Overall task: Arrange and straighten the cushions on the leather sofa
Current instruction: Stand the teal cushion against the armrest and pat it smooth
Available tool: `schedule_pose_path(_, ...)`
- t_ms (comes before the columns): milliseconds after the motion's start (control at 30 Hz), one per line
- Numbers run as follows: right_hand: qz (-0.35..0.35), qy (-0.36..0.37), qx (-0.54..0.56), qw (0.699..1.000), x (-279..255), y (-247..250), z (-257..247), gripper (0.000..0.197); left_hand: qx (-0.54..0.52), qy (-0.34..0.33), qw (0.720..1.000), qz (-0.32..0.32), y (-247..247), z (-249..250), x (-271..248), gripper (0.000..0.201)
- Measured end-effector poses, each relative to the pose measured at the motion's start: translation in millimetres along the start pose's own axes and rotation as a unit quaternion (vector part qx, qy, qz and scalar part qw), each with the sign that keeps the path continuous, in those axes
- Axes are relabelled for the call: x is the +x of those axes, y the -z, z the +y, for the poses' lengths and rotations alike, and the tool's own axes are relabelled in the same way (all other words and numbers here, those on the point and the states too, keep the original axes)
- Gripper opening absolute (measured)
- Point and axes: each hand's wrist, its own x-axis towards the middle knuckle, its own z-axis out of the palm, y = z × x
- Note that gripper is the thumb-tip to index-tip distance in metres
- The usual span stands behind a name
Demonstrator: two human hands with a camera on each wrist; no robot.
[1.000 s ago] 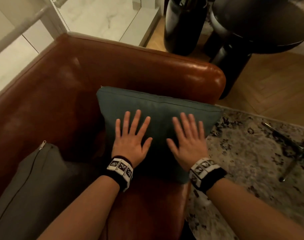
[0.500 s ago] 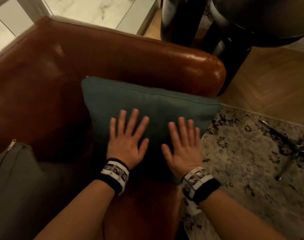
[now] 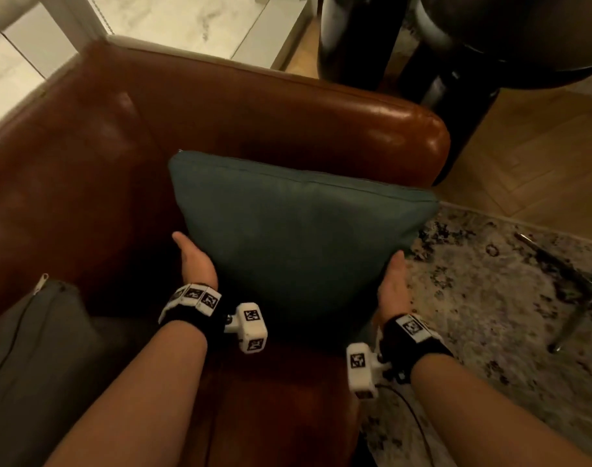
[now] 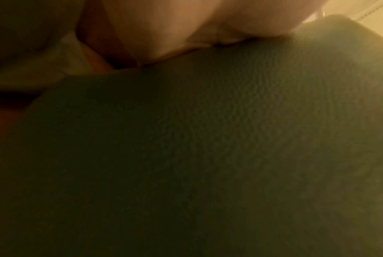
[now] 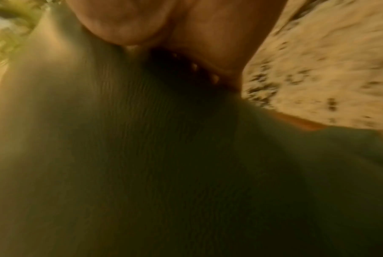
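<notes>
A teal cushion (image 3: 304, 237) stands against the right armrest of the brown leather sofa (image 3: 288, 112), leaning back a little. My left hand (image 3: 195, 261) holds its left side edge, thumb up along the front and fingers hidden behind the fabric. My right hand (image 3: 394, 284) holds the right side edge the same way. In both wrist views the teal cushion (image 4: 208, 156) (image 5: 164, 173) fills the picture, with only the palm showing at the top. A grey cushion (image 3: 35, 348) with a zip lies on the seat at the lower left.
A patterned rug (image 3: 490, 315) covers the floor right of the sofa, with metal chair legs (image 3: 577, 291) on it. Tall dark objects (image 3: 355, 38) stand behind the armrest on wooden flooring. A pale marble ledge (image 3: 187, 21) runs behind the sofa back.
Both hands left the cushion's front face, where they lay flat with spread fingers, and moved down and apart to its left and right side edges.
</notes>
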Motion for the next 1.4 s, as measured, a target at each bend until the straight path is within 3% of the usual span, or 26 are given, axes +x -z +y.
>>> schedule_pose_path(100,0.072,0.000,-0.015,0.997,13,-13,-13,0.059,0.096,-0.088,0.991,0.015,-4,13,14,0.065)
schedule_pose_path(167,0.096,-0.005,-0.024,0.995,13,-13,-20,0.057,0.117,-0.115,0.986,0.024,-6,15,22,0.061)
schedule_pose_path(233,0.098,-0.002,-0.017,0.995,12,-12,-17,0.059,0.100,-0.120,0.988,0.017,-7,16,23,0.062)
schedule_pose_path(300,0.100,0.028,-0.001,0.995,9,-11,-8,0.059,0.020,-0.141,0.990,0.001,-6,13,18,0.064)
schedule_pose_path(367,0.093,0.090,0.020,0.991,3,-11,-1,0.061,-0.015,-0.200,0.980,-0.011,-7,5,12,0.065)
schedule_pose_path(400,0.084,0.111,0.019,0.990,1,-10,1,0.063,0.020,-0.228,0.973,-0.005,-8,5,11,0.061)
schedule_pose_path(533,0.146,0.097,-0.033,0.984,6,-1,-10,0.047,0.103,-0.230,0.967,0.031,-13,16,26,0.054)
schedule_pose_path(567,0.168,0.126,-0.034,0.977,4,4,-19,0.046,0.109,-0.221,0.968,0.037,-14,21,32,0.054)
schedule_pose_path(633,0.209,0.263,-0.099,0.937,-11,11,-42,0.052,0.126,-0.243,0.958,0.086,-13,25,31,0.051)
schedule_pose_path(667,0.207,0.334,-0.174,0.903,-23,8,-54,0.055,0.146,-0.300,0.934,0.130,-10,24,24,0.050)
schedule_pose_path(700,0.180,0.395,-0.255,0.864,-33,1,-64,0.058,0.186,-0.382,0.891,0.163,-9,22,12,0.052)
schedule_pose_path(733,0.133,0.447,-0.328,0.821,-41,-10,-71,0.060,0.238,-0.475,0.833,0.154,-10,18,-3,0.055)
schedule_pose_path(800,0.037,0.514,-0.424,0.745,-43,-36,-73,0.061,0.363,-0.634,0.682,0.039,-23,6,-29,0.059)
schedule_pose_path(833,0.007,0.517,-0.464,0.720,-39,-46,-68,0.061,0.421,-0.674,0.607,-0.017,-31,-1,-36,0.059)
schedule_pose_path(867,-0.009,0.505,-0.504,0.701,-30,-49,-61,0.062,0.470,-0.683,0.557,-0.050,-37,-4,-38,0.059)
schedule_pose_path(900,-0.013,0.489,-0.534,0.690,-19,-45,-55,0.062,0.505,-0.676,0.533,-0.062,-39,-3,-35,0.059)
schedule_pose_path(1000,0.022,0.436,-0.555,0.708,10,-14,-46,0.060,0.550,-0.641,0.535,-0.035,-26,14,-8,0.059)
schedule_pose_path(1133,0.065,0.348,-0.528,0.772,20,18,-49,0.061,0.561,-0.560,0.609,0.036,1,34,14,0.061)
schedule_pose_path(1200,0.070,0.349,-0.513,0.781,10,10,-58,0.062,0.544,-0.561,0.623,0.042,-9,35,-5,0.063)
schedule_pose_path(1233,0.059,0.369,-0.507,0.777,4,0,-65,0.061,0.530,-0.588,0.611,0.015,-20,33,-20,0.063)
schedule_pose_path(1333,0.023,0.421,-0.514,0.747,-3,-34,-76,0.058,0.532,-0.656,0.529,-0.083,-60,22,-56,0.059)
schedule_pose_path(1367,0.022,0.411,-0.523,0.746,1,-37,-77,0.057,0.543,-0.651,0.522,-0.093,-64,24,-55,0.058)
schedule_pose_path(1400,0.030,0.396,-0.530,0.750,8,-34,-76,0.057,0.549,-0.638,0.533,-0.085,-62,29,-46,0.057)
